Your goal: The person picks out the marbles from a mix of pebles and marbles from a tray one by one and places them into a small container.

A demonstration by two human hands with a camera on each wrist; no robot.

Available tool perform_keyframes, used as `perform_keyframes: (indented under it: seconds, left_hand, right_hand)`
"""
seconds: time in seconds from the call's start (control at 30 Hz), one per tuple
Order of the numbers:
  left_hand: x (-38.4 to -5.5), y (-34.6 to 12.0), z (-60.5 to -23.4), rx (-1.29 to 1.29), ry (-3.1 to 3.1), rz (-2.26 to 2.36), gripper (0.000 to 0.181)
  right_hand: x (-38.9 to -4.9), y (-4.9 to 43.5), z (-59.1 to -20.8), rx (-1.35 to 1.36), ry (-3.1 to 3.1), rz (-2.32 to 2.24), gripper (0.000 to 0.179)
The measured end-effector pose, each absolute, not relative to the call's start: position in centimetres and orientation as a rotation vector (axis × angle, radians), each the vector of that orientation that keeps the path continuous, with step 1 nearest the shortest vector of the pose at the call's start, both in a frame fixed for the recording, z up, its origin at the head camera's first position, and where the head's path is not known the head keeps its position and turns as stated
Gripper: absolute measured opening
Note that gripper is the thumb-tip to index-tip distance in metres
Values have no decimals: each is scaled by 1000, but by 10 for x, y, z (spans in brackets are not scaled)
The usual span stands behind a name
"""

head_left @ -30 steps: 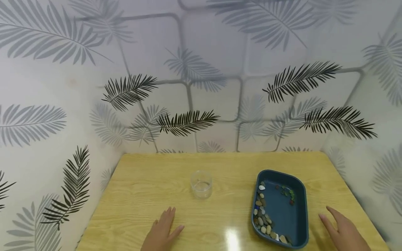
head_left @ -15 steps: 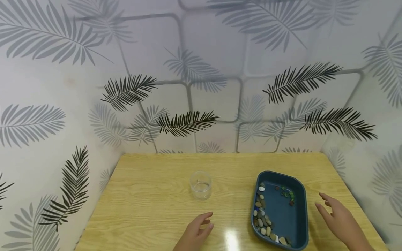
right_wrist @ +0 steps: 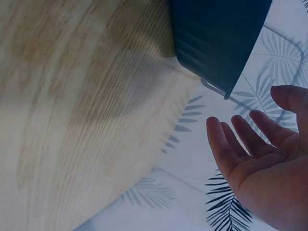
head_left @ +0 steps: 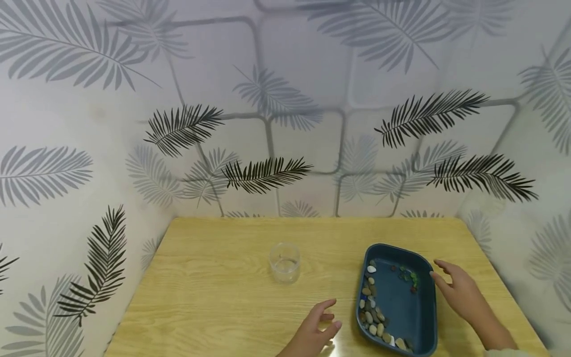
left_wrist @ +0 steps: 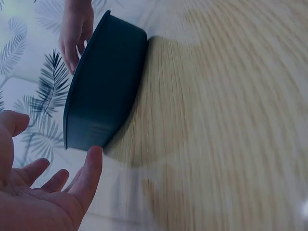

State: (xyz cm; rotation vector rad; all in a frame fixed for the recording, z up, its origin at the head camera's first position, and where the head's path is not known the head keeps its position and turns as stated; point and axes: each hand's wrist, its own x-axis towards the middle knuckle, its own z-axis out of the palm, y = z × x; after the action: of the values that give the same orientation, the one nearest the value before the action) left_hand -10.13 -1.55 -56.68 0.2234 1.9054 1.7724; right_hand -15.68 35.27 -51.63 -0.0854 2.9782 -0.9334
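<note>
A dark blue rectangular tub [head_left: 397,317] with rounded corners sits on the right side of the table. Pebbles [head_left: 374,317] lie along its left and front inner sides, and a small cluster of green and reddish bits [head_left: 408,277] lies near its back right. My left hand [head_left: 314,329] is left of the tub, fingers spread and holding nothing; in the left wrist view its fingers [left_wrist: 89,180] reach toward the tub's outer wall. At the tub's right rear rim is my right hand [head_left: 459,287], fingers loosely extended, nothing in its grasp.
A clear round glass container [head_left: 285,265] stands left of the tub, toward the middle of the wooden table [head_left: 200,277]. Behind and beside the table rise walls with a leaf pattern [head_left: 308,144].
My left hand has moved rightward across the table toward the tub. My right hand has moved forward and left to the tub's right rim. Tub and glass container stay in place.
</note>
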Motion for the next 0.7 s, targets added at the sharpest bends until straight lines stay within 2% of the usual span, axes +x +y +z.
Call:
perform_keyframes:
  seconds: [0.1, 0.23, 0.5, 0.7]
  left_hand:
    - [-100, -2, -567, 154, 1873, 1735, 55]
    - [-102, 15, -571, 215, 1862, 1745, 55]
    - [-105, 39, -582, 329, 1886, 1845, 52]
    - [-109, 49, -587, 384, 1947, 1893, 51]
  right_hand:
    - [-162, 350, -519, -97, 2989, -935, 60]
    - [-171, 345, -519, -116, 3015, -928, 58]
    - [-186, 338, -531, -220, 3116, -943, 36]
    - [-190, 331, -535, -202, 3192, -920, 28]
